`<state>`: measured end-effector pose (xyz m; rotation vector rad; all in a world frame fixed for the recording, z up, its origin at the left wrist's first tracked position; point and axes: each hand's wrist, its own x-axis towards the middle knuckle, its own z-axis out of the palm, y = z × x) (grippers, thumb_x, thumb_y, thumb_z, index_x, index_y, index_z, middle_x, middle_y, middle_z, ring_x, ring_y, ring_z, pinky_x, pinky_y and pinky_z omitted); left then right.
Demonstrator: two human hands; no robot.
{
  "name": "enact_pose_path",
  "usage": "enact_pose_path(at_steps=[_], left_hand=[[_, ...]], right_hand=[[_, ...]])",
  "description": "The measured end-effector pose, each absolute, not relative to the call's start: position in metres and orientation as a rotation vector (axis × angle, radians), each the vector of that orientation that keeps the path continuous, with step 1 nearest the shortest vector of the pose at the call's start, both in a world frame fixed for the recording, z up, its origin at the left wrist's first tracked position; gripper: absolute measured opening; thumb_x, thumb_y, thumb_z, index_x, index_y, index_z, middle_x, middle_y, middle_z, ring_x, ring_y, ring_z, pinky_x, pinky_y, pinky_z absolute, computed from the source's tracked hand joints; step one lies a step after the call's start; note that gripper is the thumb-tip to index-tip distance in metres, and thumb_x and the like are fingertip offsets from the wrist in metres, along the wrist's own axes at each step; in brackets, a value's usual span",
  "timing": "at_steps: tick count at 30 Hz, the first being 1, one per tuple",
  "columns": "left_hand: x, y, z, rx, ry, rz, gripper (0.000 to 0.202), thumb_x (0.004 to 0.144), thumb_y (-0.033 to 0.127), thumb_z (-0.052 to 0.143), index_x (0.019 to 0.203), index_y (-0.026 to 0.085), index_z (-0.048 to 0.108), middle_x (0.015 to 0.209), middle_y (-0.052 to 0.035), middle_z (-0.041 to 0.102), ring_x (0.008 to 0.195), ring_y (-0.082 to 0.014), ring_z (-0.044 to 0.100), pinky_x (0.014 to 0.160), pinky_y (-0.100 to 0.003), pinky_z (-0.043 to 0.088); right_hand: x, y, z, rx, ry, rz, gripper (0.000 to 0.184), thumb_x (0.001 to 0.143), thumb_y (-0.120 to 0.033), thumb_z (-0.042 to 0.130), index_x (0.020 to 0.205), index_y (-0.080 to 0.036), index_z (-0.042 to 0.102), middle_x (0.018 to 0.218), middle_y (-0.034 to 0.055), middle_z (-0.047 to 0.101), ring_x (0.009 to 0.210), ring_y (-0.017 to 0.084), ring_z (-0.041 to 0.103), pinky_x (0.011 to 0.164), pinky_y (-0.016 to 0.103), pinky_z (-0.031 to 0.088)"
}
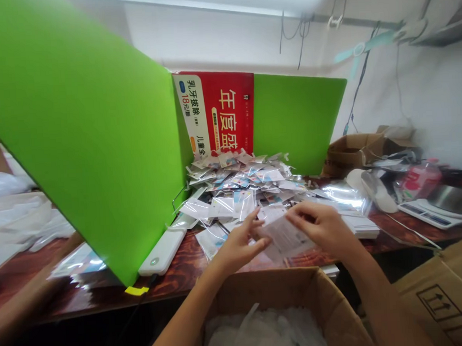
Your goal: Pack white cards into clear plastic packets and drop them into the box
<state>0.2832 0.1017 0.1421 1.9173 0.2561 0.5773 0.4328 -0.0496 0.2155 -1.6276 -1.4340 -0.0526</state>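
Observation:
In front of me, over the near edge of the table, is a clear plastic packet (286,237) with a white printed card in it. My left hand (245,240) has it by the left side, thumb and fingers bent around that edge. With thumb and fingertips my right hand (321,224) pinches its upper right corner. The packet is tilted and somewhat blurred. Just behind my hands rises a heap of similar packets (241,180). Below them stands an open cardboard box (260,282) with whitish, thin plastic material (266,334) inside.
Green panels (135,121) and a red printed board (231,106) wall in the heap. A white power strip (163,251) lies at left; beyond the panel, a blurred forearm (36,302) of another person. At right are a stack of white cards (361,227), a scale (430,211) and a carton (446,285).

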Motion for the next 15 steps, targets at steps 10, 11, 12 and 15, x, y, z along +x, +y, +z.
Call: enact_pose_path(at_steps=[10, 11, 12, 15], left_hand=[[0.287, 0.140, 0.130, 1.451, 0.896, 1.099, 0.043, 0.086, 0.034, 0.051, 0.122, 0.013, 0.046, 0.109, -0.0147, 0.063, 0.096, -0.0220, 0.065, 0.086, -0.036, 0.050], [0.289, 0.143, 0.127, 1.471, 0.911, 1.088, 0.040, 0.086, 0.034, 0.051, 0.120, 0.013, 0.047, 0.108, -0.0142, 0.064, 0.095, -0.0220, 0.065, 0.084, -0.036, 0.050], [0.290, 0.144, 0.124, 1.499, 0.918, 1.083, 0.039, 0.085, 0.034, 0.051, 0.118, 0.013, 0.049, 0.107, -0.0139, 0.064, 0.095, -0.0221, 0.065, 0.084, -0.035, 0.050], [0.294, 0.145, 0.120, 1.573, 0.923, 1.091, 0.035, 0.085, 0.032, 0.052, 0.115, 0.014, 0.051, 0.105, -0.0133, 0.065, 0.096, -0.0232, 0.064, 0.086, -0.037, 0.049]], right_hand=[[0.428, -0.038, 0.212, -1.146, -0.875, -0.217, 0.026, 0.087, -0.038, 0.056, 0.109, -0.024, 0.058, 0.107, 0.0072, 0.064, 0.094, 0.020, 0.065, 0.086, 0.040, 0.051], [0.424, -0.027, 0.200, -1.303, -0.990, -0.169, 0.023, 0.087, -0.035, 0.056, 0.106, -0.023, 0.062, 0.106, 0.0084, 0.065, 0.098, 0.022, 0.064, 0.089, 0.041, 0.050], [0.421, -0.015, 0.187, -1.433, -1.123, -0.140, 0.020, 0.087, -0.032, 0.055, 0.101, -0.021, 0.065, 0.110, 0.0102, 0.065, 0.105, 0.024, 0.061, 0.094, 0.043, 0.047], [0.412, 0.018, 0.146, -1.670, -1.502, -0.174, 0.019, 0.084, -0.021, 0.054, 0.090, -0.017, 0.071, 0.125, 0.0172, 0.059, 0.118, 0.029, 0.054, 0.101, 0.047, 0.042]])
